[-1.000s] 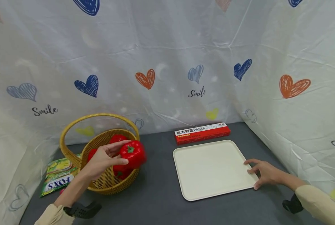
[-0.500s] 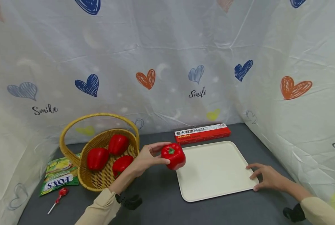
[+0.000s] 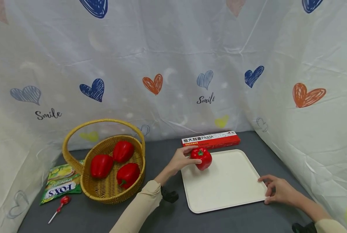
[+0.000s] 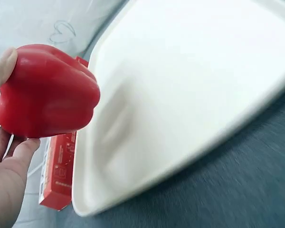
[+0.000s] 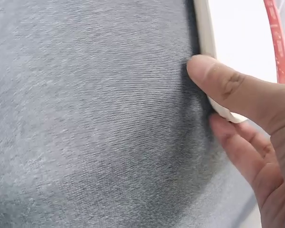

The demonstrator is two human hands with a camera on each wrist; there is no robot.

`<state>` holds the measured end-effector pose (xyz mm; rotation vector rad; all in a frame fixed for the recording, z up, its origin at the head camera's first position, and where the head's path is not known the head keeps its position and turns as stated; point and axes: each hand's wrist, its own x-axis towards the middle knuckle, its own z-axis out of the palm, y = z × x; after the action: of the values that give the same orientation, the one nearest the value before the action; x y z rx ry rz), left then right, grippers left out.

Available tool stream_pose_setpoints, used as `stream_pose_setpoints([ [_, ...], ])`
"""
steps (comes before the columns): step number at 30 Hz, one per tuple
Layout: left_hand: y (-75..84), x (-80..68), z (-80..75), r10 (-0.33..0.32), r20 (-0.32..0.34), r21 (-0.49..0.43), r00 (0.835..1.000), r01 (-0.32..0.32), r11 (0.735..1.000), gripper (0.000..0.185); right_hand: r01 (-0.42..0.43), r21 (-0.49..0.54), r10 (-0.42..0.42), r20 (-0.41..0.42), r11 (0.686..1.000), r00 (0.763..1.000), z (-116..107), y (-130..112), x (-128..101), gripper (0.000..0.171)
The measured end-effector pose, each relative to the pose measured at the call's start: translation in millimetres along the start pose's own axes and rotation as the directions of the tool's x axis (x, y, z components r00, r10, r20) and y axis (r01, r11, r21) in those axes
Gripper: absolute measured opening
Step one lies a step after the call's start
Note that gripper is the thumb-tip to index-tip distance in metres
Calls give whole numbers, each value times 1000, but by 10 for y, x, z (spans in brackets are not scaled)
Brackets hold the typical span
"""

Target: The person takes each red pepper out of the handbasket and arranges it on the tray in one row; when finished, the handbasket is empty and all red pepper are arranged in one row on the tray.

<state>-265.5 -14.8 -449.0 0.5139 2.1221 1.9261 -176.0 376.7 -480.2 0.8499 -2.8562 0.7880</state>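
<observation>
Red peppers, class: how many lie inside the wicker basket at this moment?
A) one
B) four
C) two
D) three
D: the head view shows three red peppers lying in the wicker basket, while a fourth pepper is held by the left hand over the white tray.

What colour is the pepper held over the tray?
Glossy red bell pepper with a green stem, in the left hand; clearest in the left wrist view.

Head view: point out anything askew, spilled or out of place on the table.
Little stands out. The FOXS packet lies upside down, partly tucked under the basket, and a red lollipop lies loose beside it. Nothing looks spilled or damaged.
</observation>
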Motion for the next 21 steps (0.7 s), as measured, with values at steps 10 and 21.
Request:
stream_pose_setpoints([
  [10,-44,213,173,-15,-37,-22,999,14,1000,55,86,90,-81,-58,992,995,77,-43,-9,28],
  [21,-87,303,233,-7,-19,-54,1000,6,999,55,102,169,-96,-43,980,994,177,-186,57,25],
])
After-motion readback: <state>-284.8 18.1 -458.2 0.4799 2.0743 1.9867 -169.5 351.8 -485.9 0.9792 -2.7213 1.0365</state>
